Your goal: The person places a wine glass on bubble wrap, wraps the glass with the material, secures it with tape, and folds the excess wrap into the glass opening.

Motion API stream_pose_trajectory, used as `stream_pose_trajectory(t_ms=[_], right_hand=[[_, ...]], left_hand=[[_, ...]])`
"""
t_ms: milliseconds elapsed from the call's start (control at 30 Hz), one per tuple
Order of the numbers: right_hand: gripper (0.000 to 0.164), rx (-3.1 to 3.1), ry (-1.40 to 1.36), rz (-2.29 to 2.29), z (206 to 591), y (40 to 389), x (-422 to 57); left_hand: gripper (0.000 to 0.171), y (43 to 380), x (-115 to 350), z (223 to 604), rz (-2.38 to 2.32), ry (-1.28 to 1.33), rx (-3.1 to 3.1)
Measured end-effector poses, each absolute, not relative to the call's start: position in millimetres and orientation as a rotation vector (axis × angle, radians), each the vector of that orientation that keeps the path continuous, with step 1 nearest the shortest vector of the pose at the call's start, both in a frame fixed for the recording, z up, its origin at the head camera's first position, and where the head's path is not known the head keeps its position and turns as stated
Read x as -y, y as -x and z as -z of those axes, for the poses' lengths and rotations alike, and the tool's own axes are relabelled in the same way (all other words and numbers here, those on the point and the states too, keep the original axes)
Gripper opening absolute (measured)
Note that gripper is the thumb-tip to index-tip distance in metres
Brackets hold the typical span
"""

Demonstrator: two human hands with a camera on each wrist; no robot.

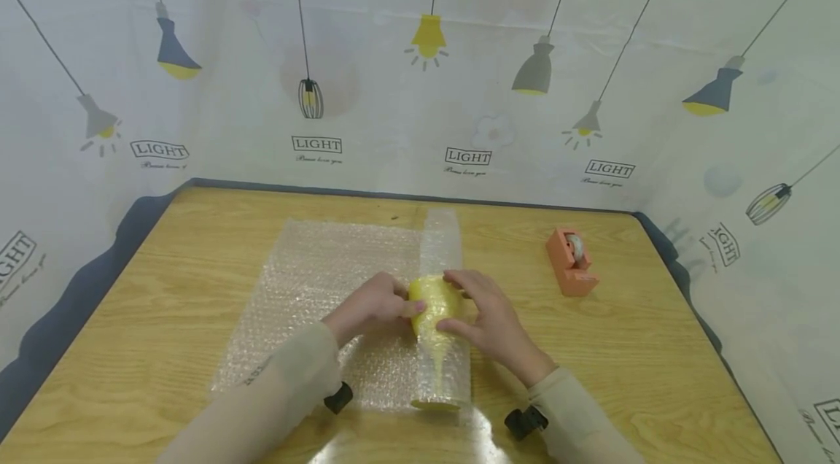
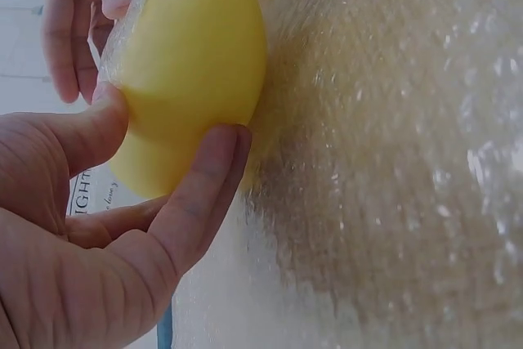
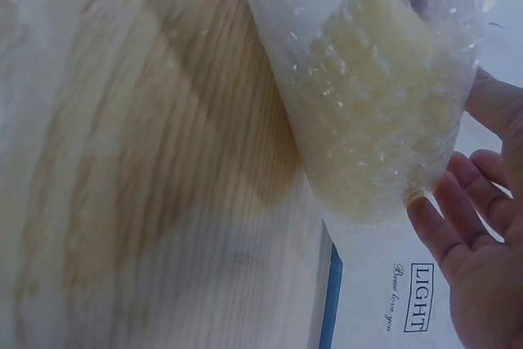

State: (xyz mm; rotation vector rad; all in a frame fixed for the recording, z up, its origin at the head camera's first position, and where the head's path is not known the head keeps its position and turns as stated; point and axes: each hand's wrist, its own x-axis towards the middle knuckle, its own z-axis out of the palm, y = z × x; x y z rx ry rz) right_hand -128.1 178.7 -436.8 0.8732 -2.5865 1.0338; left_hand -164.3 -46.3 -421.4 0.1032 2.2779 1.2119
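A yellow goblet (image 1: pixel 436 298) lies on its side along the right edge of a sheet of bubble wrap (image 1: pixel 308 281), its bowl away from me and its foot toward me. One strip of the wrap is folded over it. My left hand (image 1: pixel 377 301) grips the bowl from the left; the left wrist view shows thumb and fingers (image 2: pixel 200 194) on the bare yellow bowl (image 2: pixel 192 63). From the right, my right hand (image 1: pixel 492 318) holds the wrap against the bowl with curved fingers and thumb. In the right wrist view, its fingertips (image 3: pixel 425 212) touch the wrapped bowl (image 3: pixel 380 120).
An orange tape dispenser (image 1: pixel 569 263) with a roll of clear tape stands on the wooden table (image 1: pixel 630 347) to the right. Behind the table hangs a pale curtain (image 1: pixel 394 106) printed with lamps. The bubble wrap spreads flat to the left, beneath my left forearm.
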Motion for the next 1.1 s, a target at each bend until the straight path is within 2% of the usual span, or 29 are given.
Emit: stream_pose_trajectory(t_ms=[100,333,667,933,1100], right_hand=[[0.078,2.582,-0.88,-1.049,435.8,130.4,-176.0],[0.077,2.565,-0.906,-1.083,434.8,134.9,-167.3],[0.076,2.568,-0.915,-0.982,433.6,137.1,-153.9],[0.077,2.568,-0.917,-0.968,430.3,136.0,-147.4],[0.078,2.578,-0.919,-0.961,431.2,135.8,-143.5]], left_hand=[[0.03,165.3,48.3,422.1,-1.173,-0.121,-2.328],[0.05,160.1,53.8,421.5,-1.1,-0.101,-2.527],[0.026,146.9,51.9,420.7,-1.086,-0.368,-2.842],[0.007,139.5,49.0,410.0,-1.026,-0.42,-2.862],[0.027,134.9,45.9,401.5,-1.029,-0.392,-2.831]])
